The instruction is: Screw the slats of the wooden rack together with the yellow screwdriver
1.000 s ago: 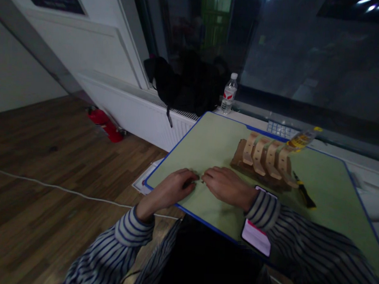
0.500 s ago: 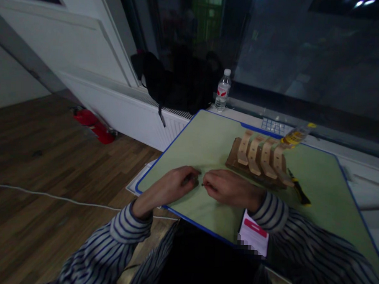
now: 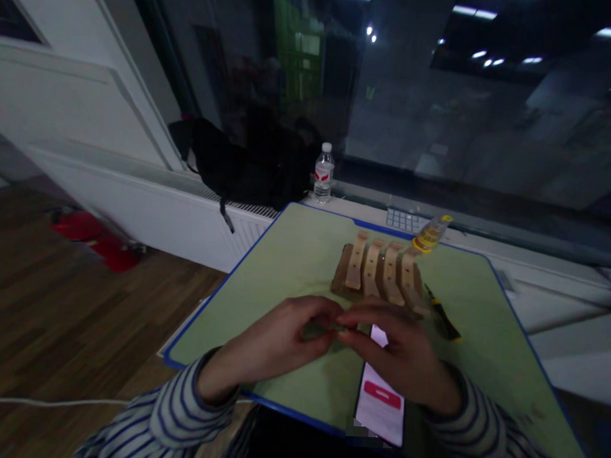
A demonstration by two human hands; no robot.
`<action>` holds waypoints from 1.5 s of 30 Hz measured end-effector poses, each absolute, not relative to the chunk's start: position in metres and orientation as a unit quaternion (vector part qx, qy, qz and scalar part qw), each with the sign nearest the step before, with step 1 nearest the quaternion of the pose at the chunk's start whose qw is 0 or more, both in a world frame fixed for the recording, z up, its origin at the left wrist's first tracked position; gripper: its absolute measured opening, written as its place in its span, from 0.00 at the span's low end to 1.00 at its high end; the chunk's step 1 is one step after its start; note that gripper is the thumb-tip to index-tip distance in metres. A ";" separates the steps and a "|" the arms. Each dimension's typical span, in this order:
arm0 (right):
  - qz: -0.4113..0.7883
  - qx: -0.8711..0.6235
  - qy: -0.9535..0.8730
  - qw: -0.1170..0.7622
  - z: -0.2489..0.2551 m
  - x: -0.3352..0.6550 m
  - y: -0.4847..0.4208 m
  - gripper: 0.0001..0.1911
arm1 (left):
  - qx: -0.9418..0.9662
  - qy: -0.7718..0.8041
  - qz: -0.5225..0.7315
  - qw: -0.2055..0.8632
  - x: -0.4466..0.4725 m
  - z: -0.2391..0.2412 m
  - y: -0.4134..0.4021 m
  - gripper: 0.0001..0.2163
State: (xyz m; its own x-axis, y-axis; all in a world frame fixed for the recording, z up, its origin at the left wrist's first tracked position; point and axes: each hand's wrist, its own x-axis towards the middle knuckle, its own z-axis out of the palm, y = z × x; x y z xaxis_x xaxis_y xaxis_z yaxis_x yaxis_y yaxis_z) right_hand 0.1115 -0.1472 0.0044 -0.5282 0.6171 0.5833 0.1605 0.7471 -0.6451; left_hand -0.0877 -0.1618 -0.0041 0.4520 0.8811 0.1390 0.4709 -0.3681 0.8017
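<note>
My left hand [image 3: 285,339] and my right hand [image 3: 404,355] meet over the front of the green table, fingertips together. Thumb and fingers of each hand are pinched. Whatever small thing lies between them is hidden or too small to name. Beneath the right hand is a lit phone [image 3: 378,421], partly covered by the fingers. Just beyond the hands, several bent wooden strips with small dark holes, one of them a wooden strip [image 3: 355,265], stand side by side on a brown block [image 3: 340,274]. To their right lies a slim tool with a black and yellow handle [image 3: 447,321].
The pale green table [image 3: 263,274] has a blue rim. A yellow-capped bottle [image 3: 431,236] leans at its back edge. On the window sill stand a water bottle [image 3: 324,174] and a black bag [image 3: 247,162]. A red fire extinguisher [image 3: 97,239] is on the floor at left.
My hands were slightly apart, with a tiny dark thing at the right fingertips; now their fingertips meet. The right hand has come over the phone. The whole view has shifted.
</note>
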 end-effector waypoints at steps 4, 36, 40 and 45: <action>0.290 -0.198 -0.813 0.465 0.031 0.124 -0.168 0.09 | 0.790 0.425 0.266 0.354 -0.080 0.008 -0.156 0.08; 0.087 -0.580 -0.657 0.474 -0.073 0.237 -0.076 0.08 | 0.890 0.369 0.234 0.128 -0.003 -0.009 0.032 0.20; 0.068 -0.587 -0.656 0.470 -0.077 0.240 -0.077 0.08 | 0.911 0.336 0.206 0.121 0.001 -0.003 0.030 0.19; 0.070 -0.592 -0.656 0.463 -0.075 0.237 -0.079 0.08 | 0.934 0.308 0.164 0.082 0.013 0.004 0.027 0.15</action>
